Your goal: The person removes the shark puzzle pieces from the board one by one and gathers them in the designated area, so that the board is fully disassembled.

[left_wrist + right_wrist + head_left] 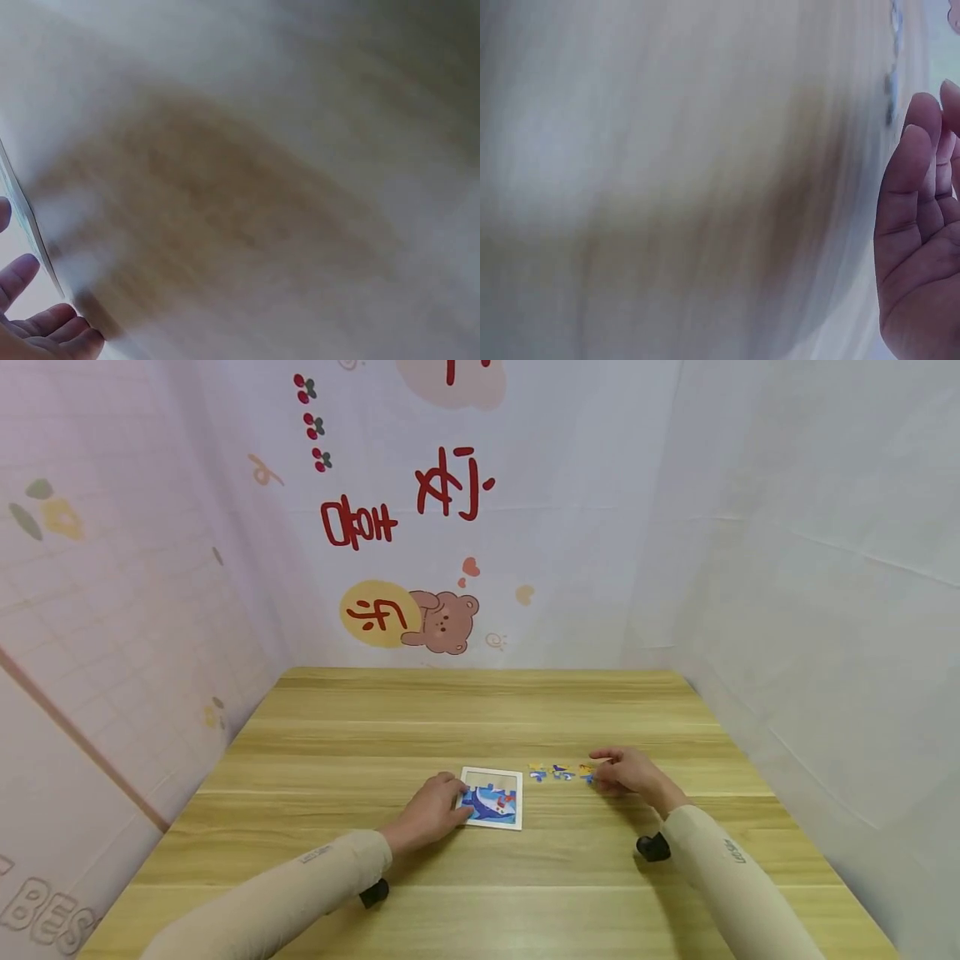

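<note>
A white-framed jigsaw puzzle [492,820] lies flat on the table, its lower part filled with a blue whale picture and its upper part bare tray. My left hand [429,812] holds its left edge, thumb over the border; in the left wrist view the fingers [56,326] lie along that edge. Right of the puzzle, loose jigsaw pieces [561,772] in yellow and blue lie in a short row. At the row's right end is my right hand [630,774], its fingertips by the rightmost piece [587,772]. Whether they touch it is unclear.
The wood-grain table [480,710] meets a white wall cloth [585,568] printed with a bear and red characters. Cloth also hangs at both sides. Black wrist cameras sit under the left cuff [374,893] and right cuff [653,847], close to the tabletop.
</note>
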Demonstrator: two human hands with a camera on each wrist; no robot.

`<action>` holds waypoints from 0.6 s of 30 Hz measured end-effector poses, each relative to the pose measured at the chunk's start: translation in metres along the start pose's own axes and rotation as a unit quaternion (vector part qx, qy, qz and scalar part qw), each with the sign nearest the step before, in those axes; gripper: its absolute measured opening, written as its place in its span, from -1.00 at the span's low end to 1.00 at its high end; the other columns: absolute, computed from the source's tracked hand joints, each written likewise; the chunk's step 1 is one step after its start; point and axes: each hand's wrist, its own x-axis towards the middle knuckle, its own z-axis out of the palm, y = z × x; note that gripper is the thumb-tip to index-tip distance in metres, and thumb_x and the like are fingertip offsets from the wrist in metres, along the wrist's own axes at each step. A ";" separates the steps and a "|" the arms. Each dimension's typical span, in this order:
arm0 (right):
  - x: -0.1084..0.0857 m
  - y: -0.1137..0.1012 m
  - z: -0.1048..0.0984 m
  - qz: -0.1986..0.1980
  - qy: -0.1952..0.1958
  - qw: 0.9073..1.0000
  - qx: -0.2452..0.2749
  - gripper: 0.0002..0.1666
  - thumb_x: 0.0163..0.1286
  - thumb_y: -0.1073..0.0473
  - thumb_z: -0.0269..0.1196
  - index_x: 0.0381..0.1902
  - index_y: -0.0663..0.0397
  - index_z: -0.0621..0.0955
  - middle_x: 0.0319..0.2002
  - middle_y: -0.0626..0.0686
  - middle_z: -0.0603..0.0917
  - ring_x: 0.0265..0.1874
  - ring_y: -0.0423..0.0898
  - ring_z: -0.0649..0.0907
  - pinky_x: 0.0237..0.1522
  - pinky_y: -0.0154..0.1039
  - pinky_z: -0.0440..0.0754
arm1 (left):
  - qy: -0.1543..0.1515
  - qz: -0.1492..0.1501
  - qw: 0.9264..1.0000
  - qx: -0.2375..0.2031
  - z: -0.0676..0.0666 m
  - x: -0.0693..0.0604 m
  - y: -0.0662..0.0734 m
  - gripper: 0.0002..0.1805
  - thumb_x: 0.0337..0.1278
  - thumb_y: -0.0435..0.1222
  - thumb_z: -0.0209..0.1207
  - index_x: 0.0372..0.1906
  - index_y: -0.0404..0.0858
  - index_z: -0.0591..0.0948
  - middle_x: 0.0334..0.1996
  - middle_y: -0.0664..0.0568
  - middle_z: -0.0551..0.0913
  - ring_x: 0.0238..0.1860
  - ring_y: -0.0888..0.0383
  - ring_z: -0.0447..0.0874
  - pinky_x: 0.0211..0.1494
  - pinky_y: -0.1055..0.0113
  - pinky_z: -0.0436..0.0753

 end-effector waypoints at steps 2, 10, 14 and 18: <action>0.000 -0.004 0.004 -0.008 0.000 1.000 0.002 -0.42 0.40 0.23 0.25 0.32 0.31 0.45 -0.28 0.06 0.65 -0.39 -0.11 0.61 -0.31 -0.21 0.63 | 0.000 -0.003 1.000 -0.003 0.000 0.000 -0.001 -0.59 0.27 -0.17 0.28 0.06 -0.39 0.61 0.13 -0.26 0.50 0.16 -0.15 0.50 0.27 -0.03 0.44; 0.002 -0.016 0.025 -0.035 -0.017 0.999 0.036 -0.47 0.40 0.30 0.23 0.28 0.38 0.47 -0.22 0.10 0.64 -0.34 -0.08 0.66 -0.29 -0.23 0.63 | -0.002 -0.013 1.000 0.002 -0.006 0.001 0.003 -0.53 0.27 -0.08 0.28 0.12 -0.32 0.61 0.23 -0.28 0.46 0.24 -0.18 0.45 0.30 -0.07 0.41; 0.003 -0.023 0.039 -0.033 -0.021 0.998 0.056 -0.48 0.37 0.28 0.27 0.25 0.38 0.49 -0.19 0.12 0.64 -0.34 -0.09 0.66 -0.22 -0.19 0.68 | -0.004 -0.008 1.000 0.009 -0.005 0.004 0.004 -0.50 0.27 -0.06 0.28 0.17 -0.30 0.61 0.21 -0.25 0.48 0.21 -0.15 0.48 0.28 -0.05 0.43; 0.004 -0.028 0.055 -0.032 -0.034 0.997 0.066 -0.49 0.39 0.26 0.26 0.24 0.38 0.50 -0.19 0.09 0.64 -0.34 -0.09 0.64 -0.19 -0.16 0.68 | -0.004 0.006 1.000 0.030 -0.001 0.008 0.007 -0.49 0.24 -0.05 0.30 0.16 -0.28 0.63 0.19 -0.25 0.50 0.19 -0.15 0.49 0.24 -0.05 0.46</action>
